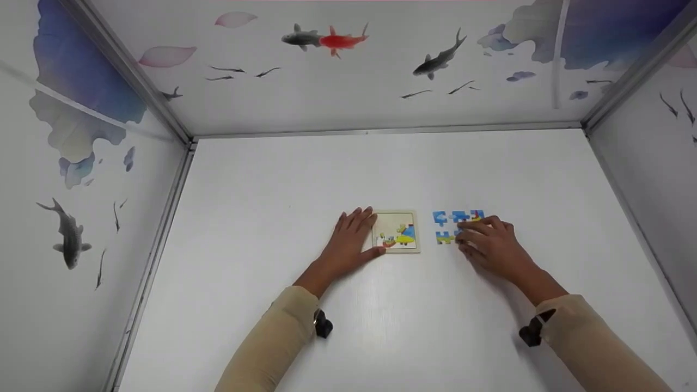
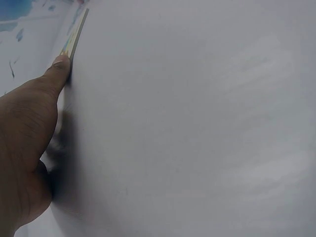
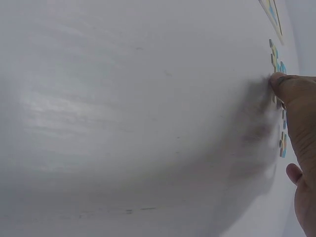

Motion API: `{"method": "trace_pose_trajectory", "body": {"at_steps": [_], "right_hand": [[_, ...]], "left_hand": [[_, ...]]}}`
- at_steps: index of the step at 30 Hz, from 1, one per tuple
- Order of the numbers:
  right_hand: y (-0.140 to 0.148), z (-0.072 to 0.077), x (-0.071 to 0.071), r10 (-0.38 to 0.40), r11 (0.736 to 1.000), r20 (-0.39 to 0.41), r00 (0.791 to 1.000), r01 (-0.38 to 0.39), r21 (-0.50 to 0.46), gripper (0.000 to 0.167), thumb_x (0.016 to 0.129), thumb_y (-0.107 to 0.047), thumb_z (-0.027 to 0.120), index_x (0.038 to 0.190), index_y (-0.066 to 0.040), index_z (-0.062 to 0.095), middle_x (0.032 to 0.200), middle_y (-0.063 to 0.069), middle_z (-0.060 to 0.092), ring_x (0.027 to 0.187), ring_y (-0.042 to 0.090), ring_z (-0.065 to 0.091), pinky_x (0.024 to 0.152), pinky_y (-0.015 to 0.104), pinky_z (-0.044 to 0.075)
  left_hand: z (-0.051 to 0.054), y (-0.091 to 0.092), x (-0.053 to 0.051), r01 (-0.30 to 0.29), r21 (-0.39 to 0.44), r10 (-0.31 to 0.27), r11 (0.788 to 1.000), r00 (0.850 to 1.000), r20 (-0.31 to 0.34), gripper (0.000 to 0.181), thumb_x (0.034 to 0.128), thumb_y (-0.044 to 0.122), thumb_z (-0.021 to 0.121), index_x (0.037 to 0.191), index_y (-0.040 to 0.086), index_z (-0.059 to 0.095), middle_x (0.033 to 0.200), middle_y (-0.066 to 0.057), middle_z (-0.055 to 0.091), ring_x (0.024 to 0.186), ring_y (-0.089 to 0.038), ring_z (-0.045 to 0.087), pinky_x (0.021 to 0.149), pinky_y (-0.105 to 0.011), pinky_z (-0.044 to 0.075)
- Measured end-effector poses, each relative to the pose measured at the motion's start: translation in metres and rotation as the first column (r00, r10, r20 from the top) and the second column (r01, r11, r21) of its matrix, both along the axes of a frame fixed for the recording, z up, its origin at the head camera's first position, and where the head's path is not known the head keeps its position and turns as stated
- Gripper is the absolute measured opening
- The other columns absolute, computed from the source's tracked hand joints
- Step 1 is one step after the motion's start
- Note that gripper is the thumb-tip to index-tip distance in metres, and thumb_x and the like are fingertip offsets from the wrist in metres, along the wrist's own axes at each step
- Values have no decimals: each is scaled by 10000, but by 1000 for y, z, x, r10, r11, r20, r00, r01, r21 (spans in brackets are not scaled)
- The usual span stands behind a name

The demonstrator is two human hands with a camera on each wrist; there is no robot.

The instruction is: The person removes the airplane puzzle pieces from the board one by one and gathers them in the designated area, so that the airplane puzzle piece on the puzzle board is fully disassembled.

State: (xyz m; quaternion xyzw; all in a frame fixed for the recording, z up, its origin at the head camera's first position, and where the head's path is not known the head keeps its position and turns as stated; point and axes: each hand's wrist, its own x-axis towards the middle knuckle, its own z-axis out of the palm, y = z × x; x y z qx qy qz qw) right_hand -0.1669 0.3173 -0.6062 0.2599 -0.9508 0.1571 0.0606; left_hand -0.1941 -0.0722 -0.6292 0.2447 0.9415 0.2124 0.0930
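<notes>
A square wooden puzzle frame (image 1: 418,234) lies on the table, with a few coloured pieces in its lower right part. My left hand (image 1: 347,242) rests on its left side, fingers extended and thumb at the lower edge; the left wrist view shows the thumb of that hand (image 2: 29,118) against the frame's edge (image 2: 80,37). Right of the frame lie several loose blue puzzle pieces (image 1: 440,218). Over them is my right hand (image 1: 493,247), fingertips down on the pieces, partly hiding them. In the right wrist view the right hand's thumb (image 3: 296,98) touches a piece beside other pieces (image 3: 283,144).
The white table (image 1: 305,174) has raised walls on its left, right and far sides. The far wall (image 1: 381,103) carries fish and petal pictures. A small black device (image 1: 323,325) is at the left wrist and another (image 1: 531,332) at the right.
</notes>
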Motion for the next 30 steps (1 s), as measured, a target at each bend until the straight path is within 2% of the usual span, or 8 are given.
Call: {"method": "trace_pose_trajectory", "body": {"at_steps": [13, 30], "right_hand": [[2, 1, 1, -3, 1000, 17, 1000, 3, -3, 275, 991, -142, 843, 1263, -179, 821, 1466, 105, 744, 1266, 409, 615, 1001, 697, 465], [2, -2, 2, 5, 1000, -38, 999, -6, -15, 322, 969, -86, 852, 1273, -177, 805, 1459, 108, 748, 1293, 440, 602, 1019, 667, 460]], "left_hand": [[-2, 1, 0, 4, -13, -4, 1000, 1000, -5, 928, 1092, 722, 491, 1780, 154, 239, 1873, -49, 186, 1750, -298, 135, 1426, -545, 73], [4, 0, 2, 4, 8, -4, 1000, 1000, -1, 934, 1084, 714, 520, 1776, 146, 252, 1869, -56, 197, 1749, -304, 139, 1425, -553, 77]]}}
